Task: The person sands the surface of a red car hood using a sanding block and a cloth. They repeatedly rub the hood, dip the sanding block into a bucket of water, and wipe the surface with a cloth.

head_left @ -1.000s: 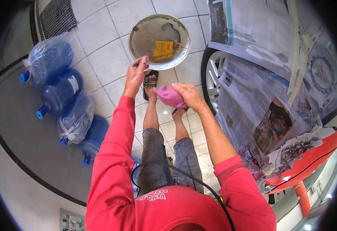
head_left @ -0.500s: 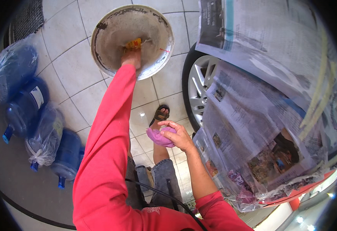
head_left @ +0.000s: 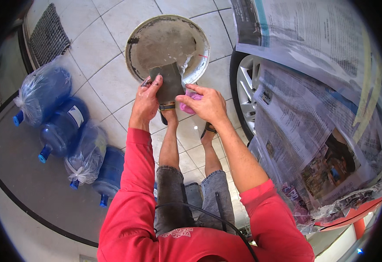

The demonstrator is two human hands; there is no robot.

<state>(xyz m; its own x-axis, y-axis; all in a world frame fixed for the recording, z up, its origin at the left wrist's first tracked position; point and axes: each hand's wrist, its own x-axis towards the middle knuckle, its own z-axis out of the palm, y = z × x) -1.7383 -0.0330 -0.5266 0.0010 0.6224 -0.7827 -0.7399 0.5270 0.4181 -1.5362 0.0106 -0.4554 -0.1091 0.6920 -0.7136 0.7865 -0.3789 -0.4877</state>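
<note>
Two grips: L hand (head_left: 146,104) on dark sheet (head_left: 168,79), R hand (head_left: 211,106) on pink cloth (head_left: 192,94) (bucket (head_left: 197,69) nr).

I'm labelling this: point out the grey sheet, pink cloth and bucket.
Grey sheet (head_left: 170,83), head view: middle of its flat face.
Pink cloth (head_left: 187,108), head view: its bunched lower part.
Bucket (head_left: 200,64), head view: right inner wall.

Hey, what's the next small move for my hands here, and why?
Probably bring the pink cloth against the dark sheet: your left hand grips the sheet's left side, thumb on top, while your right hand holds the cloth close by its right edge.
</note>
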